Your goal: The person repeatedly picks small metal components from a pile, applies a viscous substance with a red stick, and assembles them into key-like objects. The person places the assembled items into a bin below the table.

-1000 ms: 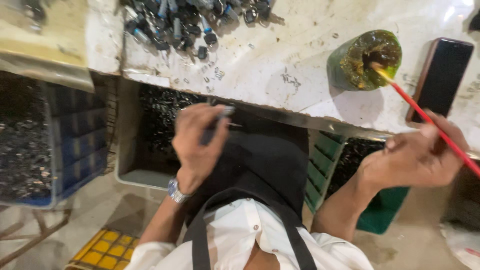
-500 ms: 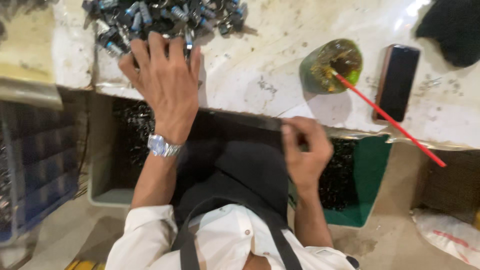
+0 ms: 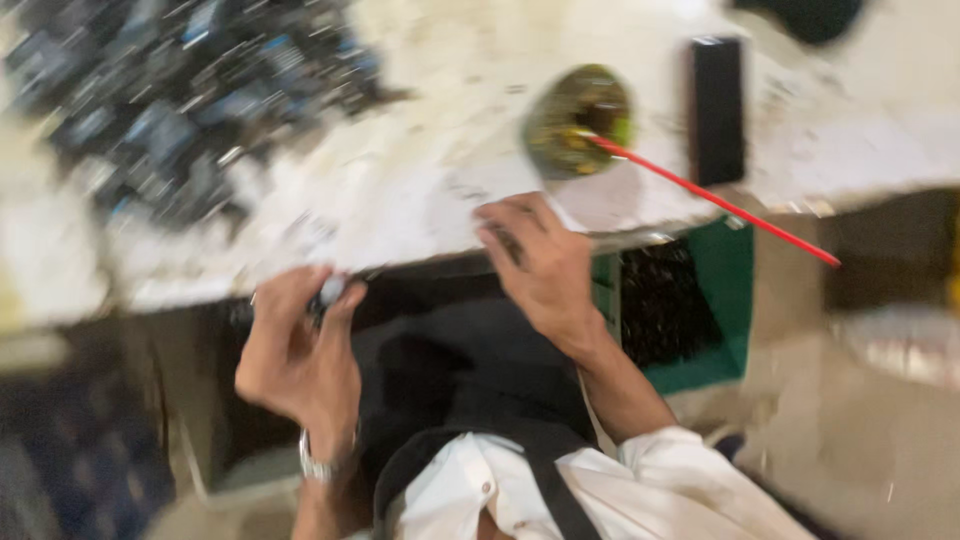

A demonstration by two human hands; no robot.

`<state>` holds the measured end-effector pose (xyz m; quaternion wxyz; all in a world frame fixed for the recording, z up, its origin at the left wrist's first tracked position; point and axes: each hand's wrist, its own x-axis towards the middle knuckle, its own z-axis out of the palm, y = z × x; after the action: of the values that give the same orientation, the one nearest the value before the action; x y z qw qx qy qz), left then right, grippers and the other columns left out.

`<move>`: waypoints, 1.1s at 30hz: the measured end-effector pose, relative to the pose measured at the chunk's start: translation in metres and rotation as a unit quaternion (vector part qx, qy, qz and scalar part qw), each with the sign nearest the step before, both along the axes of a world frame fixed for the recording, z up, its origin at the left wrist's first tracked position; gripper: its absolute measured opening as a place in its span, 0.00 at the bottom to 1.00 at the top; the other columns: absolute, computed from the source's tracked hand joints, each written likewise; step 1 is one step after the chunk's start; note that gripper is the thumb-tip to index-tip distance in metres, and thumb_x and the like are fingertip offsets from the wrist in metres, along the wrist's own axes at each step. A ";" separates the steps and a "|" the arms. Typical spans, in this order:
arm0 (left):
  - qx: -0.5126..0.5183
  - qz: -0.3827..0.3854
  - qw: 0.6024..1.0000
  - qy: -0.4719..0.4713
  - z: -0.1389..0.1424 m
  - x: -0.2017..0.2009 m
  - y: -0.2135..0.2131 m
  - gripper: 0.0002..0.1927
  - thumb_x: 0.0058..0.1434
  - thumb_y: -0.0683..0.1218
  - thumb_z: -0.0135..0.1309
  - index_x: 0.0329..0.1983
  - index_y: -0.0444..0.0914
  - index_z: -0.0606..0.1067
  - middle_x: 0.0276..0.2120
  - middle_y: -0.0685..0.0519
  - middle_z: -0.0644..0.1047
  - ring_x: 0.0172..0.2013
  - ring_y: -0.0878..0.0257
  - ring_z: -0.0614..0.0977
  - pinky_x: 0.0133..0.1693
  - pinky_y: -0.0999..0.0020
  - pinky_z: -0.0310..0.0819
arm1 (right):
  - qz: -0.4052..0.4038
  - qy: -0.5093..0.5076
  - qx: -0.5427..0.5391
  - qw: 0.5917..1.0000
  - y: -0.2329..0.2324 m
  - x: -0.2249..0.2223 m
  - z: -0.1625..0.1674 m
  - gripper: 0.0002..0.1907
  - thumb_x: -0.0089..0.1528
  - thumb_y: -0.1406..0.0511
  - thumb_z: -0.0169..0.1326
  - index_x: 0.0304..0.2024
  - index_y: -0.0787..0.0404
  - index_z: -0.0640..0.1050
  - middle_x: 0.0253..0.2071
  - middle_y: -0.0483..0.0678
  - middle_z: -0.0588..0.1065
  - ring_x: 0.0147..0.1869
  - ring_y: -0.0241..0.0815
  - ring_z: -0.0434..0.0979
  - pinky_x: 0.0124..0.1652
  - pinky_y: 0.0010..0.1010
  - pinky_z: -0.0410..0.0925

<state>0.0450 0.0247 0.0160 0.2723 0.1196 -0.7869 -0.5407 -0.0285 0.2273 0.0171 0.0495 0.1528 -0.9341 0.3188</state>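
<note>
- White and scuffed, the worktable (image 3: 420, 180) is filling the top half of the head view, which is blurred throughout.
- The left hand (image 3: 300, 350) is hanging below the table edge at about 7 o'clock in the view, its fingers curled closed and pinching a small dark part with a pale tip (image 3: 328, 292) between thumb and forefinger.
- A silver wristwatch (image 3: 318, 466) is sitting on the left wrist.
- The right hand (image 3: 540, 262) is resting at the table edge near the centre of the view, its fingers bent loosely; something dark is showing against them, but I cannot tell whether it is being gripped.
- A heap of dark and blue metal parts (image 3: 190, 100) is lying on the table at 10 o'clock, well apart from both hands.
- A round green-yellow pot (image 3: 578, 120) is standing at 1 o'clock from the right hand, with a red stick (image 3: 720, 202) leaning out of it toward 4 o'clock.
- A black phone (image 3: 716, 110) is lying just beside the pot, at its 3 o'clock.
- A green crate (image 3: 730, 300) is sitting under the table at the right hand's 3 o'clock.
</note>
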 end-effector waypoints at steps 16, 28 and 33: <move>-0.105 -0.122 0.981 -0.111 -0.005 0.008 0.050 0.13 0.64 0.31 0.60 0.52 0.21 0.76 0.45 0.34 0.81 0.46 0.51 0.85 0.50 0.63 0.80 | 0.096 -0.064 -0.380 0.918 0.019 0.022 0.011 0.10 0.68 0.71 0.62 0.51 0.58 0.81 0.51 0.47 0.79 0.53 0.38 0.84 0.50 0.25 0.79; -0.177 -0.121 0.973 -0.080 -0.008 0.011 0.060 0.16 0.62 0.32 0.65 0.52 0.26 0.77 0.47 0.35 0.79 0.45 0.48 0.85 0.41 0.67 0.81 | 0.101 -0.041 -0.327 0.939 0.027 0.023 0.017 0.09 0.65 0.69 0.64 0.46 0.62 0.80 0.51 0.48 0.80 0.48 0.37 0.84 0.42 0.21 0.78; -0.245 -0.160 0.955 0.047 -0.025 0.009 0.057 0.17 0.64 0.30 0.67 0.52 0.27 0.74 0.46 0.37 0.77 0.48 0.46 0.83 0.51 0.60 0.83 | 0.097 0.018 -0.265 0.959 0.033 0.029 0.021 0.08 0.67 0.68 0.64 0.47 0.62 0.80 0.51 0.47 0.80 0.49 0.37 0.84 0.46 0.21 0.78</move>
<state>0.0538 0.0819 -0.0091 0.2405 -0.1037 -0.8903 -0.3727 0.0007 0.2603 0.0383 0.0739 0.2293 -0.7960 0.5552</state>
